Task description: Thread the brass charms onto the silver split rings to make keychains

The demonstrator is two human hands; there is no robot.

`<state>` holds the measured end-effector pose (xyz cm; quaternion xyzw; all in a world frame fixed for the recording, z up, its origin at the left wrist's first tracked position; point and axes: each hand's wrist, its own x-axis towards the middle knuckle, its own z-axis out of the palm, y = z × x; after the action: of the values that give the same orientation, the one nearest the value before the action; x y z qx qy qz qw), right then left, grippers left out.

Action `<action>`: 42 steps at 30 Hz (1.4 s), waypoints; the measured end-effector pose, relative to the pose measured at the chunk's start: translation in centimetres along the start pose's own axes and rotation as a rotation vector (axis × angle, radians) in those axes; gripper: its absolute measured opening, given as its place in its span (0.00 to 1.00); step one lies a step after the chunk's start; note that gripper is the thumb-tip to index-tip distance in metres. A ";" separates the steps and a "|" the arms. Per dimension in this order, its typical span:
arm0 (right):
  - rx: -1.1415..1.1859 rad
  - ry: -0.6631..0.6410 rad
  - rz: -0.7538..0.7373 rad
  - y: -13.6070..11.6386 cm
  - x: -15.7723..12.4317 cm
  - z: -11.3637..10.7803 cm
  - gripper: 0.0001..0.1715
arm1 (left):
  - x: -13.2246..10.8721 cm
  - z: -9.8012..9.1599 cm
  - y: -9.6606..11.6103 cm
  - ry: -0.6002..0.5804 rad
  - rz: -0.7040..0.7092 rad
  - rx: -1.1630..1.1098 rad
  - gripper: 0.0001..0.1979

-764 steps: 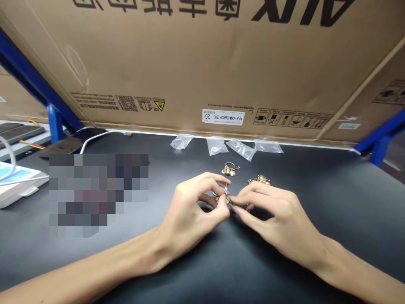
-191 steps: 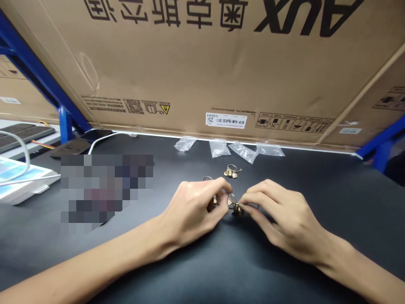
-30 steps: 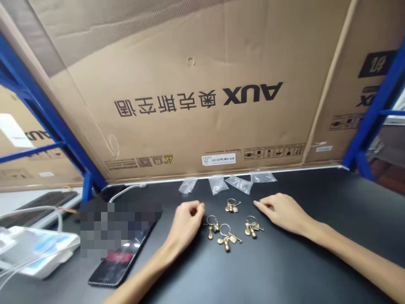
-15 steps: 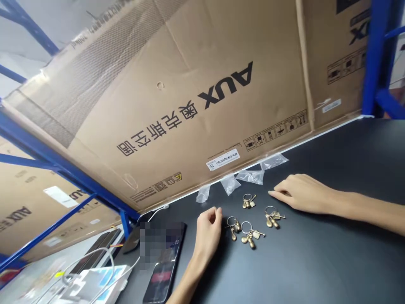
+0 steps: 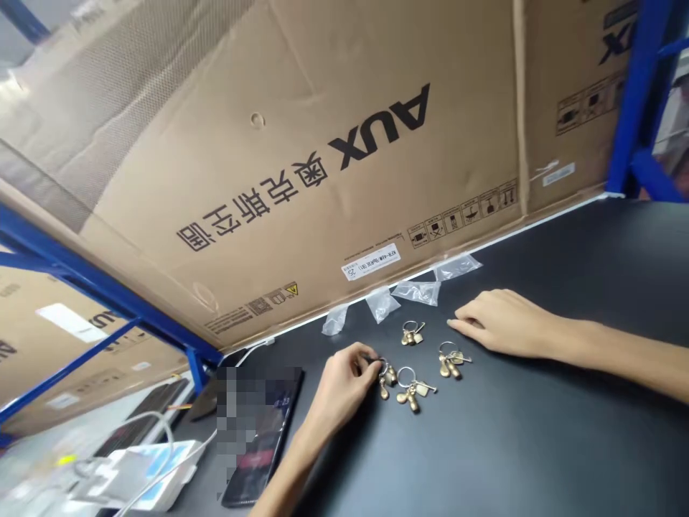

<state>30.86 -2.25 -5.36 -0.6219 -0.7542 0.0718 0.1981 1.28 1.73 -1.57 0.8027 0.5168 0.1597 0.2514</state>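
Observation:
My left hand [image 5: 347,377] is at the leftmost key ring [image 5: 385,379], its thumb and fingertips closed on the ring's edge. That ring carries small brass-coloured charms. Just right of it lies a second key ring [image 5: 413,391] with brass charms and a small key. Two more key rings of the same sort, one farther back [image 5: 412,333] and one to the right [image 5: 452,362], lie flat on the black table [image 5: 511,438]. My right hand [image 5: 498,321] rests on the table with fingers curled, beside the right-hand key ring and apart from it. Nothing shows in it.
Several clear plastic bags [image 5: 415,292] lie along the foot of a large cardboard box [image 5: 301,86]. A dark phone [image 5: 266,438] lies left of my left forearm. White cables and a white tray-like item [image 5: 145,470] are at lower left. Blue rack posts [image 5: 640,100] flank the box.
My left hand has moved right to the leftmost key ring and closed its fingertips on it. My right hand stays in place on the table. The view has shifted slightly.

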 end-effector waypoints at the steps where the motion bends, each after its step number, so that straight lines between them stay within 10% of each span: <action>1: -0.014 -0.006 -0.004 -0.1 0.0 0.0 0.28 | 0.0 0.0 -0.1 -0.009 0.001 0.000 0.11; 18: -0.023 0.040 -0.010 -2.0 -0.6 -1.0 0.29 | -0.8 0.2 -0.6 0.211 0.276 0.070 0.06; 23: 0.297 0.143 -0.108 -5.5 -1.5 -1.3 0.16 | -1.6 0.4 0.0 0.300 0.338 -0.011 0.06; 27: 0.574 0.010 -0.156 -9.1 -1.9 -1.1 0.25 | -2.2 0.7 0.7 0.355 0.377 -0.111 0.06; 42: 0.949 -0.088 -0.074 -11.7 -2.4 0.2 0.15 | -3.4 1.7 2.2 0.211 0.299 -0.535 0.07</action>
<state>20.47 -7.13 -1.87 -0.4319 -0.6672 0.4275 0.4307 2.44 -2.50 -1.70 0.7542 0.3562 0.4071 0.3723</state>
